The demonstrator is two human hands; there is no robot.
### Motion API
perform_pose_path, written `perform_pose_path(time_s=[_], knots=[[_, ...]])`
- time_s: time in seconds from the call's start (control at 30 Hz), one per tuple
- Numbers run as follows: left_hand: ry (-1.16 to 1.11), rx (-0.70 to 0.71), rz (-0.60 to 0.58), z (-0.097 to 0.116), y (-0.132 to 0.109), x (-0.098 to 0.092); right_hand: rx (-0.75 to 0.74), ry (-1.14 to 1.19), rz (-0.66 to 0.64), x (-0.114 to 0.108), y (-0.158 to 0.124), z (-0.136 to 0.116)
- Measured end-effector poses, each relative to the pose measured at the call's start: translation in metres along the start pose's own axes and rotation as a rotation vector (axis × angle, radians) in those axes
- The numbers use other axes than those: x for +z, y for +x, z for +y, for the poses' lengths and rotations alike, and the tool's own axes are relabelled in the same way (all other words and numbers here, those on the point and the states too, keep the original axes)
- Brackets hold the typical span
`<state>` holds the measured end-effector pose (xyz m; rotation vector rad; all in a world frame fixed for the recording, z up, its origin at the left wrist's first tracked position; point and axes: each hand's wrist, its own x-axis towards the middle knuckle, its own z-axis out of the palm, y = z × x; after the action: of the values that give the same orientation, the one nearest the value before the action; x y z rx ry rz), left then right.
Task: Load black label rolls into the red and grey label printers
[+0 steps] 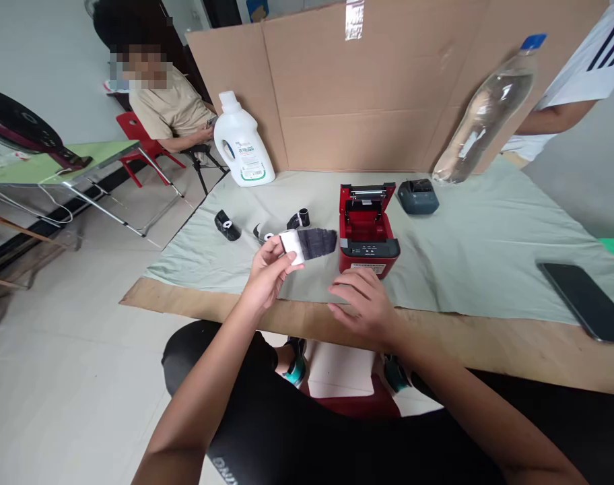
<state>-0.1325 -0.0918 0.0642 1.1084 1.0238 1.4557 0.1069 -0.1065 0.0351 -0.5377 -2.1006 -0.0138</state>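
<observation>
My left hand (pixel 271 271) pinches a small white paper roll (pixel 292 246) above the table's front part. A strip darkened almost black (pixel 318 244) extends from the roll to the right. My right hand (pixel 363 302) holds nothing; its fingers are apart and bent, just in front of the red label printer (pixel 369 259). The printer's lid (pixel 370 193) is raised, and its red inside shows no roll. Behind my left hand lie a black roll on its side (pixel 299 219) and another one (pixel 227 225) farther left. A further small roll (pixel 264 235) is partly hidden by my hand.
A dark small device (pixel 418 197) sits behind the printer's right side. A white jug (pixel 244 145) and a tilted clear bottle (pixel 489 111) lean near the cardboard panel (pixel 357 94). A phone (pixel 587 301) lies at right. One person (pixel 170 108) sits behind left; another person's arm (pixel 559 120) shows at right.
</observation>
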Motion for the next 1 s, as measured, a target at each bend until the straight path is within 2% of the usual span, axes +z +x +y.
perform_pose_path(time_s=[0.07,0.13,0.2,0.3,0.4,0.53,0.63,0.7,0.8,0.9,1.0], knots=[[0.039,0.039,-0.112,0.002,-0.006,0.005,-0.005,-0.005,0.069,-0.006,0.006,-0.007],[0.097,0.062,-0.225,0.006,-0.014,0.009,0.035,-0.005,0.083,-0.015,0.013,-0.012],[0.172,0.057,-0.334,0.01,-0.022,0.013,0.067,-0.008,0.023,-0.026,0.019,-0.015],[0.278,0.027,-0.437,0.011,-0.033,0.021,0.033,-0.058,-0.151,-0.038,0.026,-0.019],[0.213,-0.042,-0.415,0.006,-0.039,0.028,-0.004,-0.177,-0.278,-0.044,0.028,-0.021],[0.061,-0.177,-0.386,-0.005,-0.044,0.033,0.045,-0.146,-0.293,-0.048,0.03,-0.018],[0.105,-0.289,-0.415,-0.01,-0.052,0.038,0.221,-0.009,-0.2,-0.054,0.031,-0.002],[0.194,-0.31,-0.407,-0.013,-0.057,0.044,0.384,0.06,-0.15,-0.058,0.033,0.02],[0.32,-0.147,-0.406,-0.018,-0.054,0.056,0.563,0.112,-0.195,-0.061,0.042,0.063],[0.536,0.104,-0.456,-0.025,-0.036,0.067,0.547,0.007,-0.289,-0.057,0.055,0.107],[0.804,0.342,-0.44,-0.031,-0.013,0.077,0.521,-0.192,-0.449,-0.05,0.07,0.134]])
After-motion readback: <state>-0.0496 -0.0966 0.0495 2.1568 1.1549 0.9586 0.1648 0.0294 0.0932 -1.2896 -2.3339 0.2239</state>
